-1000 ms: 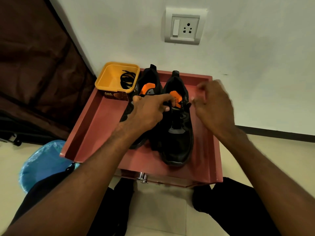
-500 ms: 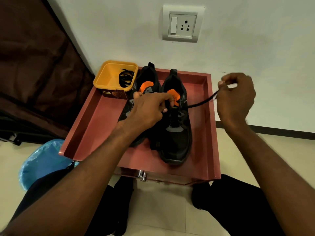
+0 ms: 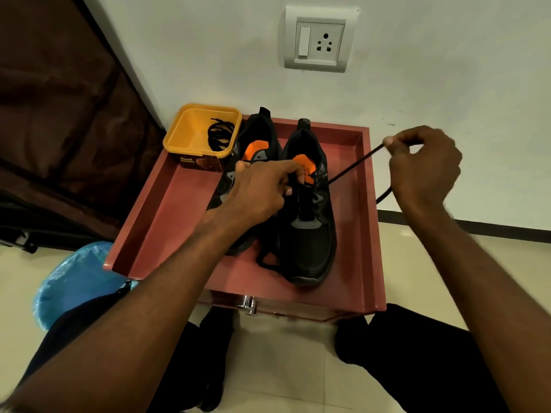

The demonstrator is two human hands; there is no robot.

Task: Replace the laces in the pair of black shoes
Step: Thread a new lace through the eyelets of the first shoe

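The yellow tub (image 3: 190, 135) at 11 o'clock reads "Amul" and contains spare laces (image 3: 219, 135). On the red tray (image 3: 167, 204), the left hand (image 3: 259, 192) grips the right shoe (image 3: 307, 234) at its tongue, covering part of the left shoe (image 3: 256, 135). The right hand (image 3: 423, 171) pinches the taut lace (image 3: 351, 166) toward 2 o'clock. A wall socket (image 3: 316, 41) stands at 12 o'clock.

two shoes stand side by side on the tray (image 3: 167, 204), toes toward the person: the right shoe (image 3: 310, 234) and, to its left, the left shoe (image 3: 256, 135). a tub (image 3: 190, 129) sits in the tray's far left corner, beside the left shoe, with a coiled lace (image 3: 220, 134) in it. behind the tray, a wall socket (image 3: 316, 41). left of the tray, on the floor, a bag (image 3: 74, 278).
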